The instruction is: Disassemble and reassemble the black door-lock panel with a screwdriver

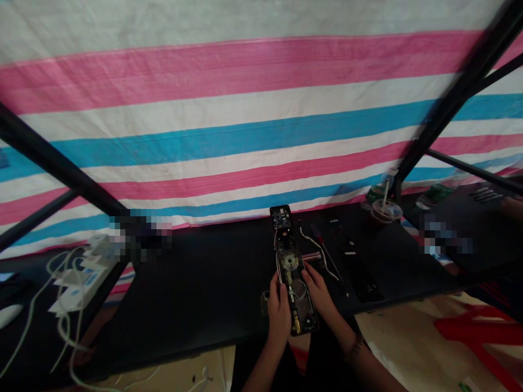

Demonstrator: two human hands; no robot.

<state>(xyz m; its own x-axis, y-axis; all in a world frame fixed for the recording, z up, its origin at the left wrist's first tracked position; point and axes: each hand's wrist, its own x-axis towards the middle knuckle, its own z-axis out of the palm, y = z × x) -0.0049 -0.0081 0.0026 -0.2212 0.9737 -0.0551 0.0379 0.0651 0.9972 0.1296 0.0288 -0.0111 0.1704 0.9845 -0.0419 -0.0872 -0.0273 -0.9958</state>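
Observation:
Both hands grip a long, narrow, opened black device housing, its inside facing up. A circuit board sits at its far end, with a round part in the middle and wires along the left side. My left hand is closed around the left edge near the close end. On the opposite edge, my right hand holds it too. To the right on the table lie a screwdriver, a loose white cable and a flat black panel. A small part, its kind unclear, is beside my left hand.
A plastic cup with a straw stands at the back right, near a bottle. White power strips with tangled cords are at far left, near a white mouse. Black frame bars rise before a striped sheet.

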